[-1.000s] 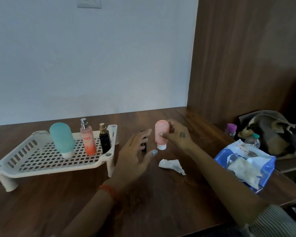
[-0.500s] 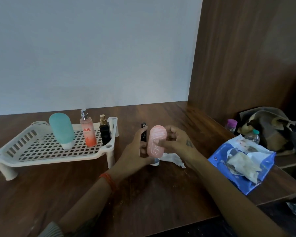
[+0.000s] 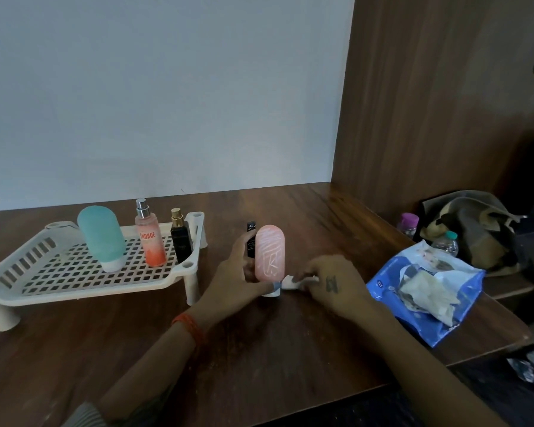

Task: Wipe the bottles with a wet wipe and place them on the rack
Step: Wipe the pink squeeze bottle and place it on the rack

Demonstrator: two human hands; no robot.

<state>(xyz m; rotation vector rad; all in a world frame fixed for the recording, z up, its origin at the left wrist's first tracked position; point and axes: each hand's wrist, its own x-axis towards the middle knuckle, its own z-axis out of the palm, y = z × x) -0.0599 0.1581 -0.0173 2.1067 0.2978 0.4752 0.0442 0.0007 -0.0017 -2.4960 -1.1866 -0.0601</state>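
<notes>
Well off to the left of the left hand [image 3: 238,275], a white rack [image 3: 84,283] stands on the desk [image 3: 259,349] with three bottles already upright on it: a teal bottle [image 3: 101,237] resting on its white cap, a pink spray bottle [image 3: 150,234] whose label seems to read "ENGAGE", and a small black bottle [image 3: 181,237] with a gold top at the rack's near-right corner. Those three look finished. The left hand is curled round the lower part of a pink bottle [image 3: 269,257], holding it upright with its cap on the desk; pale scribbled lines and what looks like a letter "K" show on its front. Just behind that hand, partly hidden, stands a thin black tube [image 3: 251,234] with pale writing too small to read. Immediately right of the pink bottle, the right hand [image 3: 330,280] has its fingers bent down over a crumpled white wipe [image 3: 290,281] at the bottle's base, apparently pinching it, though the exact hold is hard to make out. Farther right of that hand lies an opened blue pack of wipes [image 3: 426,288]; its print cannot be read. By my reading, the pink bottle is about to be wiped, so it and the black tube remain to be cleaned and set on the rack.
</notes>
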